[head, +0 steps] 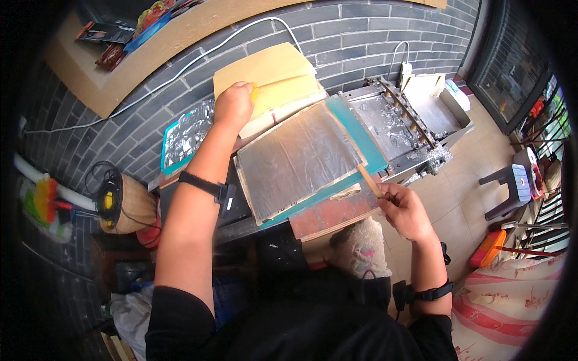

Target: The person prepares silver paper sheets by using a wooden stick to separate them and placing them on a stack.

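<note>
My right hand (404, 210) grips a thin flat wooden stick (370, 181), its far end against the near right corner of a framed sheet (302, 155). That sheet is dull grey-brown, creased and pale-edged, and it lies tilted on a teal board (361, 133). Over a stack of yellow paper (266, 67) behind it, my left hand (234, 106) is closed around a small yellow thing (254, 92), mostly hidden by my fingers. Beneath the yellow paper is a thick pale stack (282, 113) with a red mark on its edge.
Crumpled silver foil (187, 131) fills a teal-rimmed tray at left. To the right stand a metal frame (384, 126) with foil scraps and an open box (445, 113). A reddish board (325, 216) juts out at the front. A plastic stool (508, 189) stands on the tiled floor.
</note>
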`<state>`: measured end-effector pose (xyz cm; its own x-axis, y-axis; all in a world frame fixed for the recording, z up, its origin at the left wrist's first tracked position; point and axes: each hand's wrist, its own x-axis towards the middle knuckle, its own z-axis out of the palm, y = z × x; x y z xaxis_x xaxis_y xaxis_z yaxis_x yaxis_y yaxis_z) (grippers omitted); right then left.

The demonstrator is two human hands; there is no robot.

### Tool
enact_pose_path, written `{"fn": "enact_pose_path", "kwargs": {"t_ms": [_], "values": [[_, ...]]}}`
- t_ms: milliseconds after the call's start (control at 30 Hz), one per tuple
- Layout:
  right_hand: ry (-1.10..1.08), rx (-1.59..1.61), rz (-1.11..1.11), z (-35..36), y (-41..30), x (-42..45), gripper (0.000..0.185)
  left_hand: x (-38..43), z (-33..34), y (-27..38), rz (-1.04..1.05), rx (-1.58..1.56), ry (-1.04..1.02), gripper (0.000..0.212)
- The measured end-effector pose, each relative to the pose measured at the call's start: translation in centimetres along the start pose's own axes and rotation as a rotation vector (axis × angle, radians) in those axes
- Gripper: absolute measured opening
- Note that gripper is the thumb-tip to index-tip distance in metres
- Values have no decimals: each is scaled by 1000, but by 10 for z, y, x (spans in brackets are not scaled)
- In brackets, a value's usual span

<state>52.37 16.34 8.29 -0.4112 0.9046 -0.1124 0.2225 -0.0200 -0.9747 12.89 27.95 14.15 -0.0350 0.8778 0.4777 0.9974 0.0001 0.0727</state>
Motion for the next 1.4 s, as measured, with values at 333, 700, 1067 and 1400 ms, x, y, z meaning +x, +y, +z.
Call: {"fn": "enact_pose_path", "kwargs": {"t_ms": [333,700,1067,1400], "values": [[9,-16,-40,0,7,-5,21,-92,-19,61,49,-375,137,33],[15,-88,-78,-4,15,-6,22,-195,12,111,34,-388,-49,36],[21,-68,-63,-4,12,-8,23,-197,16,115,41,-336,-95,32],[-1,46,-37,3,-2,-8,21,-117,38,95,-286,-1243,-194,36]]}}
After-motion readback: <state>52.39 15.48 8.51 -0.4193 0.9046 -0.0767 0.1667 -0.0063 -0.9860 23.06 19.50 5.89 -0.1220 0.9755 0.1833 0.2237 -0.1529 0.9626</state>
